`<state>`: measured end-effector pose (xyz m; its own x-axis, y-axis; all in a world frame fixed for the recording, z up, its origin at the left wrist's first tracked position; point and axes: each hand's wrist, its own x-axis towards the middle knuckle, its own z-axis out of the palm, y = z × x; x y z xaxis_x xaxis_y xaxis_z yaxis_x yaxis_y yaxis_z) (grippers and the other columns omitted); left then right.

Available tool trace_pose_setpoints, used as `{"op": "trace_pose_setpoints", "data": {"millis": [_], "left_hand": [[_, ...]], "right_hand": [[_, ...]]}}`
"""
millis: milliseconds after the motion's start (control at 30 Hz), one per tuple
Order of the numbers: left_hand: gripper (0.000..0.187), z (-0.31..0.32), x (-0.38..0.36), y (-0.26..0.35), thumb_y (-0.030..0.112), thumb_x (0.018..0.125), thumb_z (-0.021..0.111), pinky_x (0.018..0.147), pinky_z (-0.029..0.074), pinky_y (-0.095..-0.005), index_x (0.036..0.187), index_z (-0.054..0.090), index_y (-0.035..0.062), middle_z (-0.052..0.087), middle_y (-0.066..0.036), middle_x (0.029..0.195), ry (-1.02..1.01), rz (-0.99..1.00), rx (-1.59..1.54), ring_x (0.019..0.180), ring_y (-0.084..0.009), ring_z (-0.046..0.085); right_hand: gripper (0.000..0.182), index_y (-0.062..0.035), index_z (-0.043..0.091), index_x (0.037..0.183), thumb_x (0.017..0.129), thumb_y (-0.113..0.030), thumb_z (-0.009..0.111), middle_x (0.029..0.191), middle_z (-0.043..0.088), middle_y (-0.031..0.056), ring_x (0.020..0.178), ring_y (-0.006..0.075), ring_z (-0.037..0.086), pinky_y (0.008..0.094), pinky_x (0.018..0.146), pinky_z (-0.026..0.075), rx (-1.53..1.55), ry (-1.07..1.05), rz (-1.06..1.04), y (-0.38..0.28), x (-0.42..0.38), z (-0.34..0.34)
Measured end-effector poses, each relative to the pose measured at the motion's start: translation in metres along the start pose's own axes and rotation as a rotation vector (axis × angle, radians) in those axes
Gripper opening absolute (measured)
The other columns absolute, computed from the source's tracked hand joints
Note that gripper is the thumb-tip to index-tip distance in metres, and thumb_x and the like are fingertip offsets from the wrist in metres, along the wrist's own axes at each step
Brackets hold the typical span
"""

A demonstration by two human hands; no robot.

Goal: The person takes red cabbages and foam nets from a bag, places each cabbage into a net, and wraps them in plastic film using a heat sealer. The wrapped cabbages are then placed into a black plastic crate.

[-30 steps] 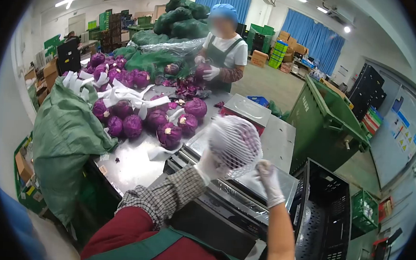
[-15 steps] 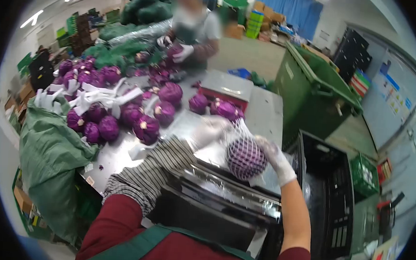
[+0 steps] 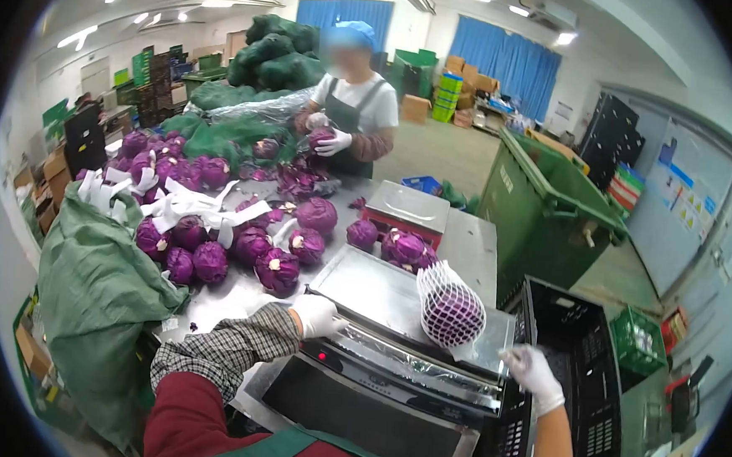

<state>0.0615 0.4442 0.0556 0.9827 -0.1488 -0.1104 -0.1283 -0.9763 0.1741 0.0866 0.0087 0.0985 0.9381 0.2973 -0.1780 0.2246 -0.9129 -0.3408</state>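
Note:
A red cabbage in a white foam net (image 3: 453, 316) sits on the metal top of the wrapping machine (image 3: 373, 386), touched by neither hand. My left hand (image 3: 317, 317), in a white glove, is closed at the left end of the clear plastic film (image 3: 416, 361), left of the cabbage. At the film's right end, my gloved right hand (image 3: 534, 378) has its fingers curled in a pinch. The film between the fingertips is thin and hard to see. A dark heating plate (image 3: 363, 413) lies in front of the film.
Loose red cabbages (image 3: 278, 272) and white foam nets (image 3: 191, 209) cover the table's left side. A scale (image 3: 408, 206) stands behind the netted cabbage. A black crate (image 3: 581, 350) and green bin (image 3: 536, 189) are at right. Across the table, a co-worker (image 3: 357, 102) holds a cabbage.
Both hands have let go of the netted cabbage, which rests on the machine top. My left hand has moved left and toward me, my right hand right and toward me. The view has tilted up.

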Motion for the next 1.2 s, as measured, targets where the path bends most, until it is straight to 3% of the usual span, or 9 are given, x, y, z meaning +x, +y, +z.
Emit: {"op": "trace_pose_setpoints", "data": {"millis": [200,400,500,667,800,867,967,1067,1200], "left_hand": [[0.049,-0.002,0.035,0.006,0.053,0.077,0.053,0.064,0.049,-0.0355,0.076,0.067,0.0057,0.064,-0.014,0.072,0.278,0.092,-0.212,0.07,-0.0262,0.063],[0.066,0.0,0.072,0.088,0.036,0.077,0.063,0.088,0.043,-0.0313,0.128,0.039,0.0022,0.057,-0.018,0.112,0.082,0.152,-0.526,0.106,-0.0245,0.053],[0.083,0.015,0.09,0.097,0.026,0.072,0.07,0.098,0.037,-0.0325,0.135,0.023,-0.0005,0.048,-0.019,0.124,-0.093,0.411,-1.148,0.117,-0.0253,0.045],[0.084,0.024,0.066,0.081,0.026,0.072,0.071,0.097,0.038,-0.033,0.134,0.023,-0.0037,0.048,-0.021,0.122,0.249,0.563,-0.843,0.113,-0.0267,0.048],[0.073,0.018,0.056,0.052,0.034,0.074,0.069,0.078,0.048,-0.0331,0.13,0.036,0.0022,0.06,-0.019,0.1,-0.065,0.383,-0.953,0.09,-0.0225,0.059],[0.052,0.022,0.05,0.008,0.042,0.076,0.064,0.07,0.049,-0.0308,0.108,0.058,0.0011,0.064,-0.013,0.086,0.245,0.41,-0.699,0.076,-0.0198,0.061],[0.039,0.001,0.004,-0.027,0.044,0.08,0.054,0.067,0.05,-0.0338,0.081,0.069,0.0075,0.065,-0.013,0.071,0.002,0.068,-0.211,0.069,-0.0277,0.064],[0.051,0.013,-0.005,-0.016,0.051,0.078,0.051,0.066,0.05,-0.0389,0.072,0.068,0.0034,0.063,-0.016,0.067,0.032,-0.017,0.033,0.066,-0.031,0.063],[0.046,0.022,0.02,0.006,0.045,0.077,0.053,0.069,0.049,-0.0402,0.073,0.067,0.0015,0.062,-0.019,0.07,-0.102,0.052,-0.052,0.071,-0.0338,0.062]], "right_hand": [[0.072,-0.0022,0.035,0.132,0.077,-0.037,0.068,0.119,0.05,0.014,0.11,0.0165,0.048,0.0304,0.091,0.038,0.945,0.229,-0.192,-0.057,0.03,0.001],[0.082,-0.0033,0.03,0.135,0.075,-0.049,0.063,0.131,0.042,0.0121,0.122,0.0217,0.036,0.0337,0.099,0.029,1.278,-0.036,-0.105,-0.02,0.127,0.068],[0.08,-0.0029,0.035,0.133,0.073,-0.048,0.064,0.131,0.042,0.011,0.121,0.0211,0.037,0.0346,0.099,0.029,1.299,-0.078,-0.208,-0.049,0.118,0.055],[0.074,-0.0037,0.036,0.132,0.074,-0.042,0.063,0.128,0.044,0.0118,0.12,0.0195,0.038,0.0329,0.101,0.027,1.358,-0.129,-0.321,-0.058,0.127,0.069],[0.071,-0.0045,0.036,0.133,0.082,-0.05,0.054,0.129,0.044,0.0105,0.12,0.019,0.038,0.0321,0.102,0.026,1.155,-0.048,-0.204,-0.037,0.114,0.06],[0.053,-0.0046,0.045,0.127,0.086,-0.036,0.057,0.121,0.052,0.0076,0.11,0.0136,0.048,0.0269,0.095,0.036,0.986,0.058,-0.168,-0.029,0.065,0.029],[0.037,0.0005,0.064,0.071,0.083,-0.034,0.059,0.057,0.057,0.0062,0.053,0.0148,0.05,0.0293,0.054,0.042,0.204,0.207,0.006,-0.025,-0.013,0.009],[0.057,0.0002,0.065,0.071,0.076,-0.056,0.054,0.071,0.061,0.0223,0.072,0.037,0.061,0.0425,0.069,0.048,0.096,0.059,0.29,0.02,-0.043,0.058],[0.05,-0.0006,0.064,0.07,0.077,-0.049,0.053,0.07,0.061,0.0212,0.069,0.038,0.06,0.0457,0.065,0.047,-0.132,0.173,0.158,-0.014,-0.04,0.075]]}}
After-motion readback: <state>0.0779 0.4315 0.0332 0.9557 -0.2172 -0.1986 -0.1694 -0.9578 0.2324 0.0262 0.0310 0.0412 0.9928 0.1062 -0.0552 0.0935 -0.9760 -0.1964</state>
